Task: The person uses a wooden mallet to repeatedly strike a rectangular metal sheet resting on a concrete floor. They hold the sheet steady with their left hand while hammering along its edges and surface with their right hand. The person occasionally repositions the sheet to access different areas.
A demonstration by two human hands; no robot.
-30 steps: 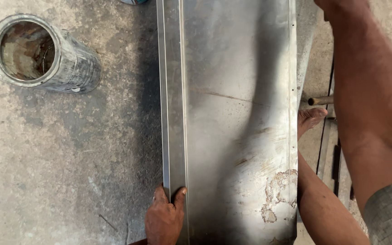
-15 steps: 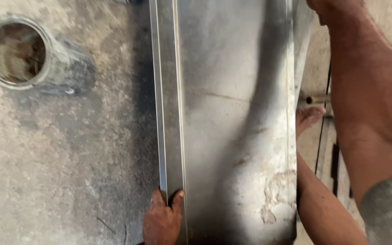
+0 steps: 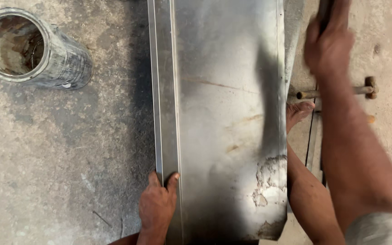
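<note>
A long grey metal sheet [image 3: 223, 118] lies on the concrete floor, with a narrow folded strip [image 3: 164, 90] along its left side. My left hand [image 3: 157, 206] grips that strip near the sheet's near end, thumb and fingers on either side of the raised seam. Off the sheet's right edge near the top, my right hand [image 3: 327, 45] is blurred and closed around a dark handle [image 3: 325, 9] that runs out of the picture. My bare foot [image 3: 298, 111] rests against the sheet's right edge.
A metal cylinder [image 3: 32, 52] lies on the floor at the upper left, its open end towards me. A rod-like tool with a small head [image 3: 336, 90] lies on the floor to the right of the sheet, beside flat metal bars [image 3: 314, 145].
My right hand has come down from the top edge into full view, blurred with motion. My left hand keeps its hold on the folded strip.
</note>
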